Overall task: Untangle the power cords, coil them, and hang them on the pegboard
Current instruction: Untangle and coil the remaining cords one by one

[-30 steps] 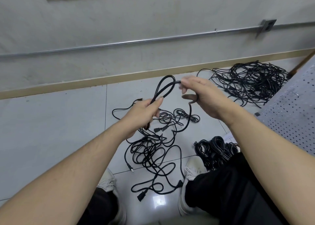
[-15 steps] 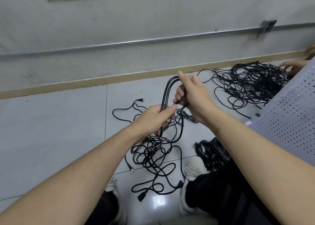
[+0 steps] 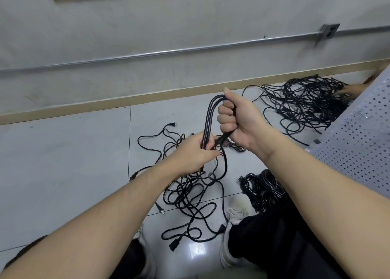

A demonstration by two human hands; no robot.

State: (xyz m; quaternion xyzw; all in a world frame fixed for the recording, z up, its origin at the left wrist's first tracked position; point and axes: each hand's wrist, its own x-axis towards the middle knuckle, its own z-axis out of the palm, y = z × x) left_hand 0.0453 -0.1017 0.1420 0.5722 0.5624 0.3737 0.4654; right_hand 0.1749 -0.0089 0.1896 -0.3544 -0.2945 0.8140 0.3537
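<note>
A black power cord (image 3: 209, 118), folded into a narrow upright loop of several strands, stands between my hands. My right hand (image 3: 236, 118) grips the loop's right side near the top in a fist. My left hand (image 3: 194, 154) pinches the strands at the loop's lower left. The cord's loose tail drops into a tangle of black cords (image 3: 190, 194) on the tiled floor below my hands. A white pegboard (image 3: 358, 143) leans at the right edge.
A large heap of tangled black cords (image 3: 306, 105) lies by the wall at the right, with another person's hand (image 3: 352, 89) at its far side. A bundle of coiled cords (image 3: 263, 188) rests beside my right shoe (image 3: 236, 215). Bare tiles stretch to the left.
My right hand has closed from a fingertip hold into a full fist around the folded loop. The loop now stands more upright and narrower, and my left hand has moved slightly right beneath it.
</note>
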